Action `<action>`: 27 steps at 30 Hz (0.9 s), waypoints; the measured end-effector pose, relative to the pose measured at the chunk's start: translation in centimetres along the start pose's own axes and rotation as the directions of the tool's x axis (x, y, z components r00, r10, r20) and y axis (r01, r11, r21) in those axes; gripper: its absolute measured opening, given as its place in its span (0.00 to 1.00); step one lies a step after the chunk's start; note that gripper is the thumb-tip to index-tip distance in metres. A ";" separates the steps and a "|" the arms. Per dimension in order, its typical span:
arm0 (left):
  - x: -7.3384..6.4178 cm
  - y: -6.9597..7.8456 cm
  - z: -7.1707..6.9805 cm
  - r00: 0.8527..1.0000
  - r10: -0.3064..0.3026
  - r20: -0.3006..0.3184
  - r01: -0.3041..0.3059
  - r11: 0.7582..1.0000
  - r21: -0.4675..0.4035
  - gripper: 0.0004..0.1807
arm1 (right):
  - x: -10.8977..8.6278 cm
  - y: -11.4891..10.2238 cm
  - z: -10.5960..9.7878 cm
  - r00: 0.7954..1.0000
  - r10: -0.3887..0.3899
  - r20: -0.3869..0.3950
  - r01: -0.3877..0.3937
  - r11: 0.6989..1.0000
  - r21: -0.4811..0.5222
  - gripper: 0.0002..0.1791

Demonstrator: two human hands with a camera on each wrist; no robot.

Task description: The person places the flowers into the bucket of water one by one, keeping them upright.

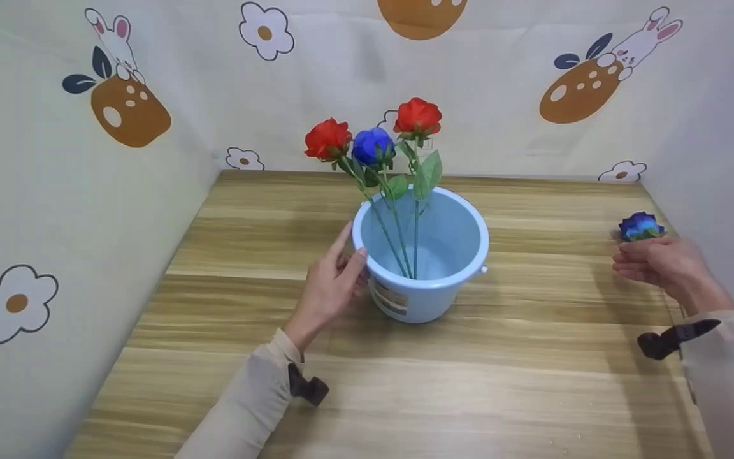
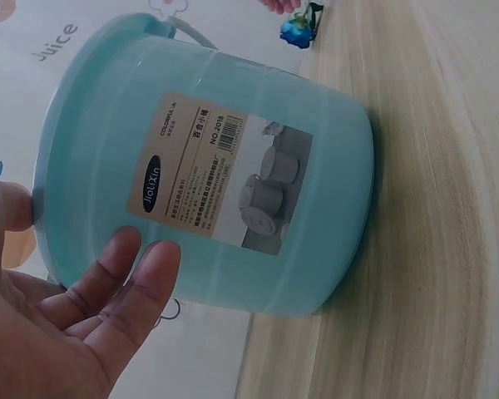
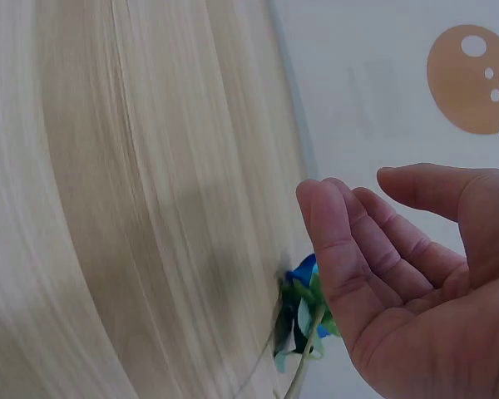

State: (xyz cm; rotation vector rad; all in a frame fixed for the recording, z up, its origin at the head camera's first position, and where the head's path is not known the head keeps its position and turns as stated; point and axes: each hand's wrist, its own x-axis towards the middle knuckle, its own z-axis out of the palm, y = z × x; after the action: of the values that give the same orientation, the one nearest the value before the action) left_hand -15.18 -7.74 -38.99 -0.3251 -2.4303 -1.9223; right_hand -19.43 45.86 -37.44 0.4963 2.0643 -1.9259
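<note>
A light blue bucket [image 1: 427, 303] stands upright on the wooden table, its printed label [image 2: 220, 174] facing my left hand. My left hand [image 1: 329, 290] touches the outside of its rim with thumb and forefinger spread; the other fingers hang loosely near the wall. Inside lean two red roses [image 1: 327, 140] and a blue rose [image 1: 373, 148], their green stems reaching the bottom. My right hand [image 1: 666, 268] is at the far right, fingers loosely bent and nothing between them. Just beyond it lies a two-tone blue rose [image 1: 640, 226]; its stem [image 3: 303, 366] is partly seen in the right wrist view.
Cloth walls [image 1: 494, 83] printed with flowers, rabbits and orange fruit enclose the wooden table [image 1: 233, 357] at the back and both sides. The bucket's handle [image 2: 195, 35] shows at its far side. Dark camera mounts [image 1: 308, 386] sit on both wrists.
</note>
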 end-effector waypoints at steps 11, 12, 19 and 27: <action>0.0 0.0 0.0 1.000 -0.025 -0.001 0.025 1.000 0.000 0.35 | -0.6 0.4 -1.5 0.998 0.030 -0.052 -0.031 0.999 -0.017 0.21; 0.0 0.0 0.0 1.000 -0.026 -0.001 0.026 1.000 0.002 0.35 | -0.7 0.5 -1.6 0.998 0.028 -0.058 -0.029 0.999 -0.020 0.22; -0.1 0.1 0.0 1.000 -0.019 0.004 0.019 1.000 0.001 0.35 | -0.8 1.0 -2.3 0.992 -0.002 -0.126 -0.017 0.989 -0.148 0.21; 0.0 0.1 0.0 1.000 -0.016 -0.009 0.016 1.000 0.024 0.34 | -0.5 1.1 -3.1 0.968 -0.022 -0.249 -0.024 0.983 -0.179 0.06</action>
State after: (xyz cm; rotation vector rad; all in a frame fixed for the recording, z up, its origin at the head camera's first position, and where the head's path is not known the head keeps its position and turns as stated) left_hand -15.15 -7.73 -38.87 -0.2973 -2.4557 -1.8954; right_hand -18.37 48.94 -37.95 0.7290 2.3660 -1.7267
